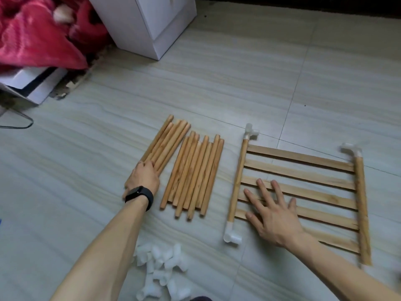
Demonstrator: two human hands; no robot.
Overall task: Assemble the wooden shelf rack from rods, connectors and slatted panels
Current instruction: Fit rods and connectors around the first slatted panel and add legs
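Pale tiled flooring (pixel 86 161) is carrying the parts: at centre the left hand (pixel 143 178) is curling its fingers over loose round wooden rods (pixel 169 140), which could be rolling apart if lifted unevenly, while at right the right hand (pixel 273 216) is pressing spread, straight fingers on the slatted wooden panel (pixel 314 170).
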